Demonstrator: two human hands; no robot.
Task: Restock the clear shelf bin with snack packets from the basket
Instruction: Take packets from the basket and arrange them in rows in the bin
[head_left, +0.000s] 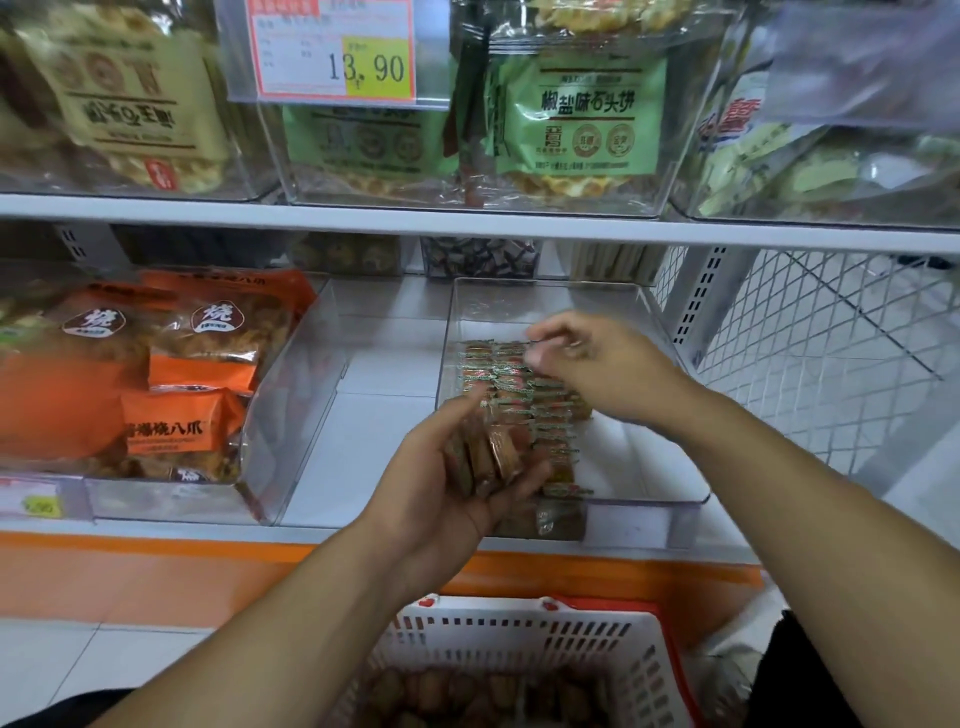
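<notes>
While left hand (457, 467) grips spare snack packets (480, 460), right hand (587, 364) pinches one into clear bin (649, 501); next, seat it in row.

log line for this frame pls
left hand: holds packet stack | right hand: pinches a packet over rows in clear bin | basket: packets remain

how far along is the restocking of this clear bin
Done: rows of packets already line the clear bin. In hand: the left hand grips a small stack; the right hand places one. Left: the basket holds more packets.
</notes>
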